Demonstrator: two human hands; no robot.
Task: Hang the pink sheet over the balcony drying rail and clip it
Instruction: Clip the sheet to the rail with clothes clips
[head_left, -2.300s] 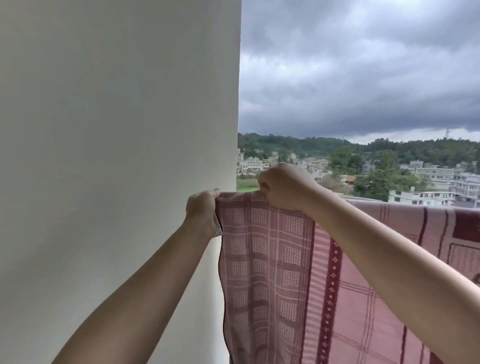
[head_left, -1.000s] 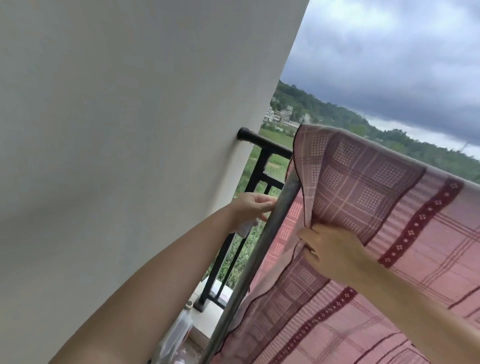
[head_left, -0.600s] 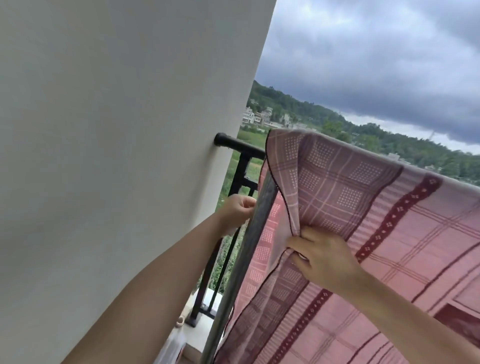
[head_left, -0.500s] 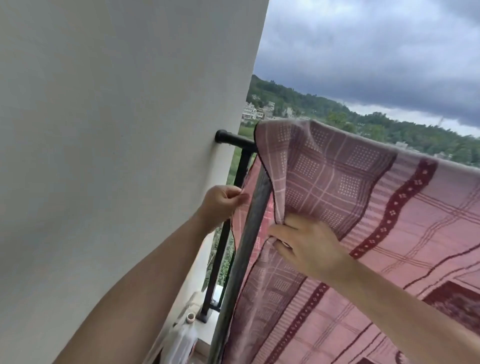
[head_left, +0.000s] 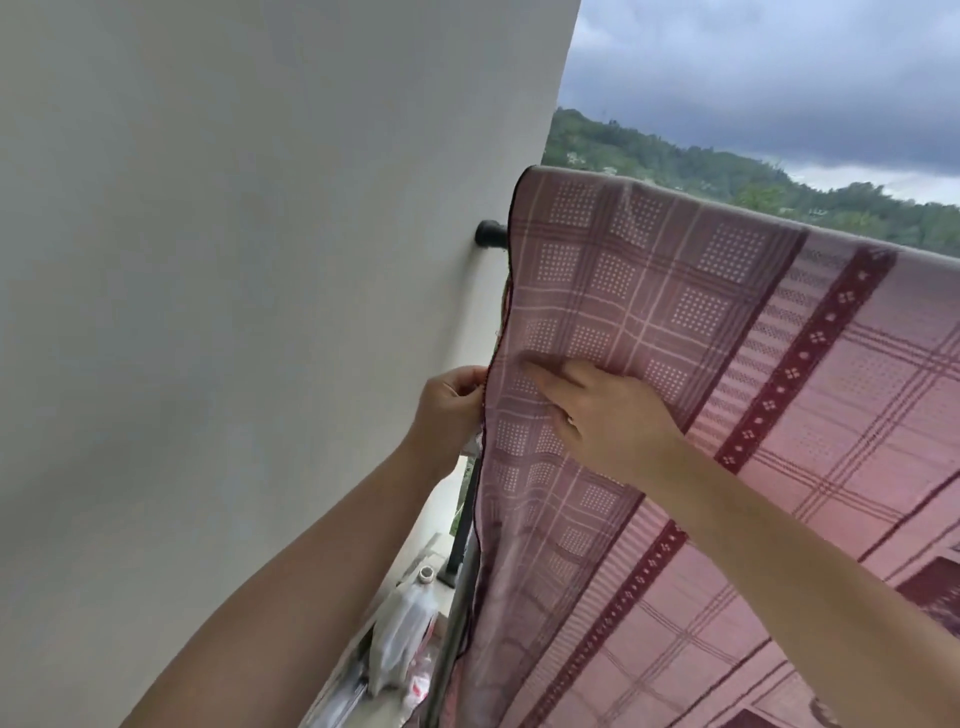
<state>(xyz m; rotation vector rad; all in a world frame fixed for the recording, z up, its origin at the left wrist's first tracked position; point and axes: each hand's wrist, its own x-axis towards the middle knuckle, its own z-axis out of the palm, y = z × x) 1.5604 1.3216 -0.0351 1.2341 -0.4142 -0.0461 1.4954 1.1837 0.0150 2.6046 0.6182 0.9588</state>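
Note:
The pink sheet (head_left: 675, 291), checked with dark red bands, hangs draped over the drying rail, which it hides along its top. A grey rail pole (head_left: 457, 623) shows below, along the sheet's left edge. My left hand (head_left: 449, 410) is closed at the sheet's left hem, fingers pinched; whether it holds a clip I cannot tell. My right hand (head_left: 608, 415) lies flat on the front of the sheet, fingers stretched toward the hem, pressing the cloth. No clip is visible.
A white wall (head_left: 234, 312) fills the left, close to my left arm. A black balcony railing end (head_left: 491, 234) meets the wall, with a black post (head_left: 460, 540) below. A plastic bottle (head_left: 405, 623) and bags lie on the ledge. Hills and cloudy sky lie beyond.
The sheet has been drawn left and now covers the grey pole's upper part. My right hand went from gripping the hem to lying flat on the cloth. My left hand came to the hem.

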